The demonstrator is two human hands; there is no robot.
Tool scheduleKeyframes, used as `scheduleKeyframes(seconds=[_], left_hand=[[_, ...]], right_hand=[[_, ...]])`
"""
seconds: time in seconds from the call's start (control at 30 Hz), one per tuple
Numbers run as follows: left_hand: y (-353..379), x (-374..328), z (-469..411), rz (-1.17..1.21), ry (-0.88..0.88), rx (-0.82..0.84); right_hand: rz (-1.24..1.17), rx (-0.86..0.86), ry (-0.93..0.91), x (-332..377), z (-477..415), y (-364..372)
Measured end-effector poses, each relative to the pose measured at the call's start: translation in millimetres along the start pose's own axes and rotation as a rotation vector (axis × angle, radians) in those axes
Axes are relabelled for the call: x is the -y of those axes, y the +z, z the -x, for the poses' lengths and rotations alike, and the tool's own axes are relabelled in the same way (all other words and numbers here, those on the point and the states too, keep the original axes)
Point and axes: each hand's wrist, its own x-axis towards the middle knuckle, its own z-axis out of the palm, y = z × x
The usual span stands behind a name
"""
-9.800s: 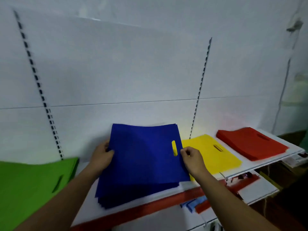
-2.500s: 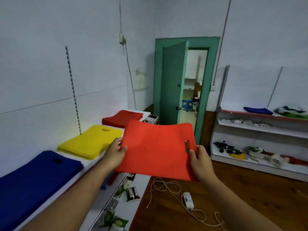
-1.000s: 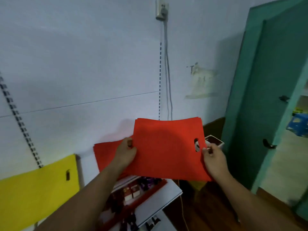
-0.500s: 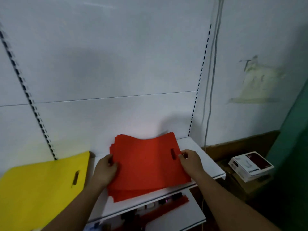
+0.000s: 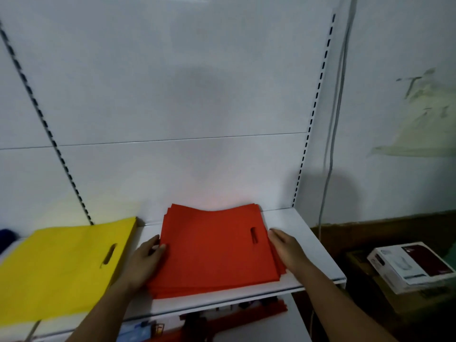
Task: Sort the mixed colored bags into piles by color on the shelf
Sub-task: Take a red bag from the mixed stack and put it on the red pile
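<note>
A pile of red bags lies flat on the white shelf, its handle slot toward the right. My left hand presses flat against the pile's left edge, thumb on top. On the other side my right hand rests with straight fingers against the right edge. Neither hand grips a bag. To the left sits a pile of yellow bags, and a sliver of blue bags shows at the far left edge.
The white back panel carries slotted uprights. A grey cable hangs down the wall right of the shelf. Lower right, a white and dark red box sits on a carton. A lower shelf holds small goods.
The red bag I carried in both hands went down onto the red pile. My hands have let go of it and slid out to the pile's left and right edges.
</note>
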Motion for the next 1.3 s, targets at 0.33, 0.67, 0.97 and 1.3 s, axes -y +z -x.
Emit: scheduleKeyframes(seconds=[0.33, 0.67, 0.97, 1.3], left_hand=[[4, -10, 4, -0.119, 0.049, 0.063], [15, -16, 5, -0.213, -0.003, 0.043], [-10, -36, -3, -0.362, -0.075, 0.143], [-119, -113, 54, -0.99, 0.296, -0.2]], right_hand=[[0.257, 0.081, -0.129, -20, -13, 10], [0.109, 0.114, -0.104, -18, -4, 6], [0.241, 0.255, 0.109, 8, -20, -8], [0.762, 0.157, -0.437, 157, 21, 36]])
